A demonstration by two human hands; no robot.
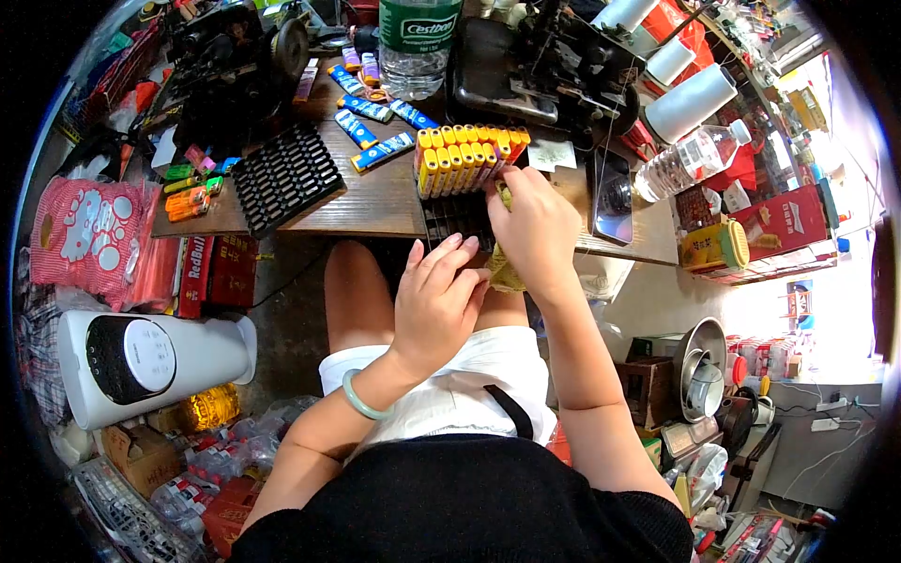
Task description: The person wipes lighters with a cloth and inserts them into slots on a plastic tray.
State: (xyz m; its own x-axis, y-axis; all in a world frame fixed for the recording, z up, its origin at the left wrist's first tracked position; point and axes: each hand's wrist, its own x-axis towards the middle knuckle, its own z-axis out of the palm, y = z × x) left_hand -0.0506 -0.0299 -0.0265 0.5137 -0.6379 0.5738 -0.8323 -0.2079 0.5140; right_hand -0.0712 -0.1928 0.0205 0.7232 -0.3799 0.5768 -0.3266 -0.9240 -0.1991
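A block of yellow lighters [457, 161] stands upright in rows in a black tray [450, 218] at the table's front edge. My right hand [533, 220] is at the right end of the rows, its fingers closed round a yellowish-green cloth [507, 267] that hangs over the edge. Just below the tray my left hand [439, 298] has its fingers spread a little, the fingertips near the tray and the cloth; nothing shows in it. An empty black slotted tray [289, 178] lies on the table to the left.
Blue tubes [383, 151] lie behind the lighters, near a large water bottle [416, 47]. A sewing machine [572, 66] stands behind. A phone [612, 197] and a clear bottle [690, 161] are at the right. Loose lighters [188, 202] lie at the left edge.
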